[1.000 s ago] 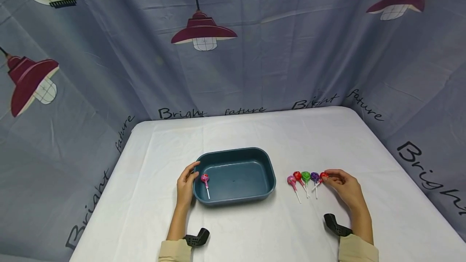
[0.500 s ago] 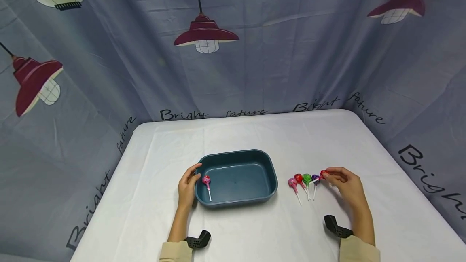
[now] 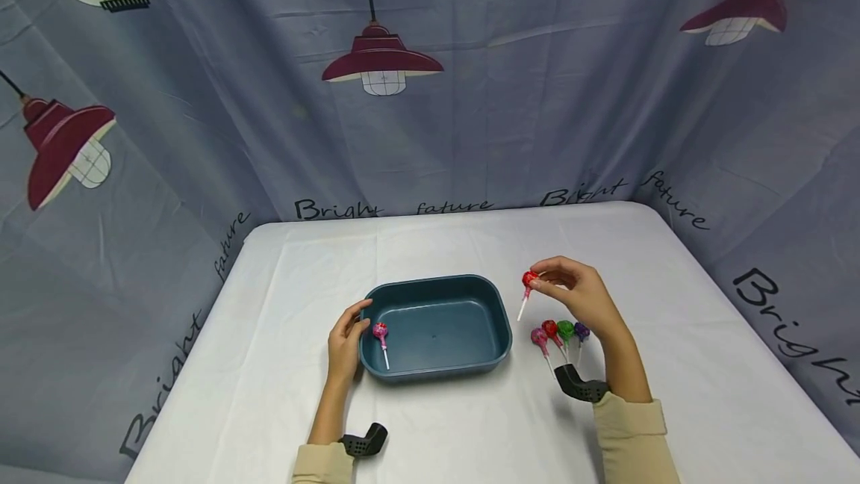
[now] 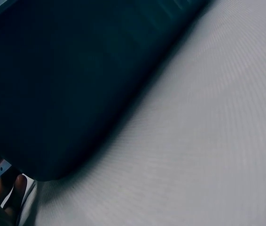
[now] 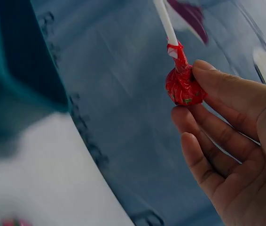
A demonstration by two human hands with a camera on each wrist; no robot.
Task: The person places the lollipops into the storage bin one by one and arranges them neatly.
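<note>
Four lollipops (image 3: 560, 334) beside tray (image 3: 497, 320)

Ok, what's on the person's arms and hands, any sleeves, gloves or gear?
Both hands are bare, no gloves. The left hand and right hand come out of beige long sleeves, left and right. A black plastic camera mount sits at each wrist, left and right. No cables or markings visible.

At the right of the frame the right hand (image 5: 238, 155) pinches a red lollipop (image 5: 182, 84) by its wrapped head, its grip made by thumb and fingertips. The white stick runs to the top edge. A dark teal tray wall (image 5: 11, 89) fills the upper left, blurred.
</note>
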